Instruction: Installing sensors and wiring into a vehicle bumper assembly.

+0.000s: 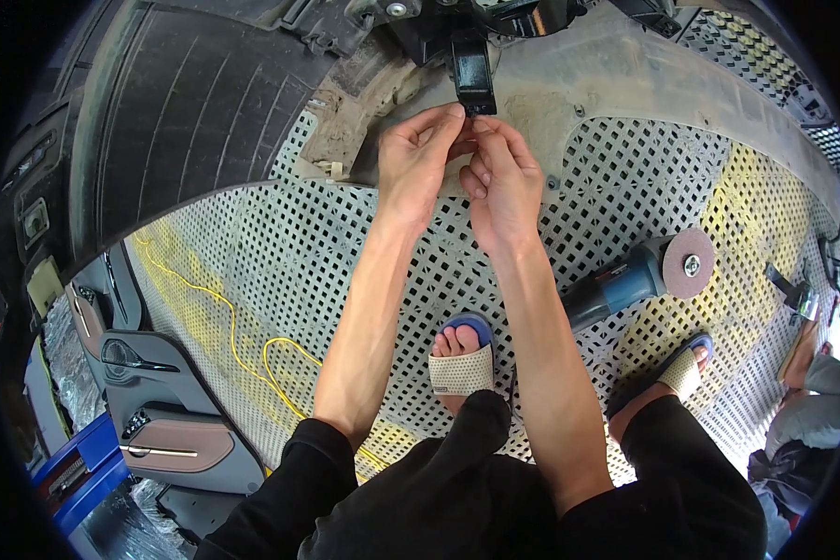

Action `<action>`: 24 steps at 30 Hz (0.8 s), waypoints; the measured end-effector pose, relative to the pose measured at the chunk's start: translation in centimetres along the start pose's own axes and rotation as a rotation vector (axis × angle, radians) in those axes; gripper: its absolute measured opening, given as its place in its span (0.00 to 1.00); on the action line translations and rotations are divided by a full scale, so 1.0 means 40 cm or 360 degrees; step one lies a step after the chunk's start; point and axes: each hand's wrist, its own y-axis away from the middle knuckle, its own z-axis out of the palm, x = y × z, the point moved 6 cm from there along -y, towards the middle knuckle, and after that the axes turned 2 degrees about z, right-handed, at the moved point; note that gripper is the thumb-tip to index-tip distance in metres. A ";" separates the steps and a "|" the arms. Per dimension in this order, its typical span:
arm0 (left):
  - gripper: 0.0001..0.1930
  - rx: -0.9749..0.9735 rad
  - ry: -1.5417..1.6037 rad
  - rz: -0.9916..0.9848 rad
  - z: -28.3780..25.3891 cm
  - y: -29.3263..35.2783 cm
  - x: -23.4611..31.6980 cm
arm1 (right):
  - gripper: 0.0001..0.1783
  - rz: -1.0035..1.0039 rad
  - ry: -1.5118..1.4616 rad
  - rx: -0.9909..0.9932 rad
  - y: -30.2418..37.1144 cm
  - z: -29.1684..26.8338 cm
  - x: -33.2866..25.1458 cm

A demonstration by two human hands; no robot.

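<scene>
Both hands meet at the lower end of a black rectangular housing (pixel 474 79) that hangs down from dark vehicle parts at the top. My left hand (pixel 411 168) is closed, thumb and fingertips pressed together just below and left of that end. Opposite it, my right hand (pixel 506 182) pinches with thumb and forefinger, its other fingers curled in. A small dark piece seems to sit between the fingertips, too small and hidden to name. Behind the hands spreads a dusty grey vehicle panel (pixel 532 103).
A blue angle grinder (pixel 630 285) with a reddish disc lies on the perforated floor mat (pixel 439 271), right of my right forearm. At the left run a yellow cord (pixel 233 341) and door trim panels (pixel 173 439). A large black ribbed panel (pixel 187 112) stands upper left; another person (pixel 812 411) is at the right edge.
</scene>
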 end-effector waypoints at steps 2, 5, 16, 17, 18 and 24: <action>0.13 -0.0024 -0.0017 0.0009 0.001 -0.001 0.006 | 0.08 -0.0004 -0.0034 -0.0054 -0.009 0.001 0.004; 0.13 -0.0003 -0.0042 0.0022 -0.003 -0.005 0.007 | 0.06 -0.0020 -0.0010 -0.0065 -0.016 0.005 0.004; 0.14 -0.0012 -0.0089 -0.0082 -0.019 -0.005 -0.002 | 0.02 -0.0277 -0.0040 0.0291 0.003 0.024 0.028; 0.14 -0.0008 -0.0090 -0.0088 -0.025 -0.005 -0.004 | 0.02 -0.0272 -0.0040 0.0295 0.004 0.031 0.040; 0.14 -0.0008 -0.0077 -0.0090 -0.031 -0.004 -0.007 | 0.02 -0.0350 -0.0030 0.0349 0.008 0.033 0.046; 0.15 -0.0097 -0.0141 -0.0051 -0.003 -0.010 0.014 | 0.05 -0.0947 0.0477 0.0681 0.016 0.048 0.019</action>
